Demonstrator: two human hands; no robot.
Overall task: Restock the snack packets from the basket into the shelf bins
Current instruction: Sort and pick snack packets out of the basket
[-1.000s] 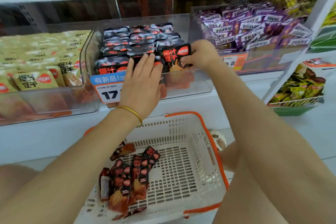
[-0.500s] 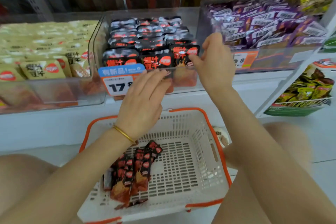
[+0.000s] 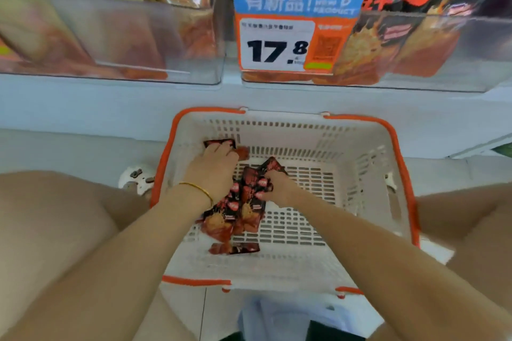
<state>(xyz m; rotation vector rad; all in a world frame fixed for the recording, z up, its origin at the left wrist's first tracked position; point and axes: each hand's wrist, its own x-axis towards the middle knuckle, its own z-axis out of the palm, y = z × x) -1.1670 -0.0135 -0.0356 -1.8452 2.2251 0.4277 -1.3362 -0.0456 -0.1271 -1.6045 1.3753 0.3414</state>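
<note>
Both hands are down in the basket (image 3: 360, 147), which sits on the floor under the shelf. The packets (image 3: 235, 216) lie in a small heap on the left side of the basket floor, some on top of others. One more lies alone just beside the heap, closer to the person.

The right hand (image 3: 278, 187) has its fingers curled round the top ends of a few packets in the heap. The left hand (image 3: 214, 171), with a gold bangle (image 3: 198, 188) on the wrist, lies over the far end of the heap. Its fingers bend down onto a packet by the back wall. I cannot tell if that hand has a real hold or only touches.

The packets look small, flat and light. The wrap is shiny, so it is likely slippery, and it looks like it bends and crinkles. A few should fit in one hand with no strain.

A good place to hold is across the middle of a stack, with the thumb on one flat side and the fingers on the other, so none slide out. Holding just the thin top edge may let one slip free. A hard squeeze might crush the snack inside.

They go up in the clear bin (image 3: 443, 44) with the same black and red packets, the one with the price tag (image 3: 297, 28) on its front.
</note>
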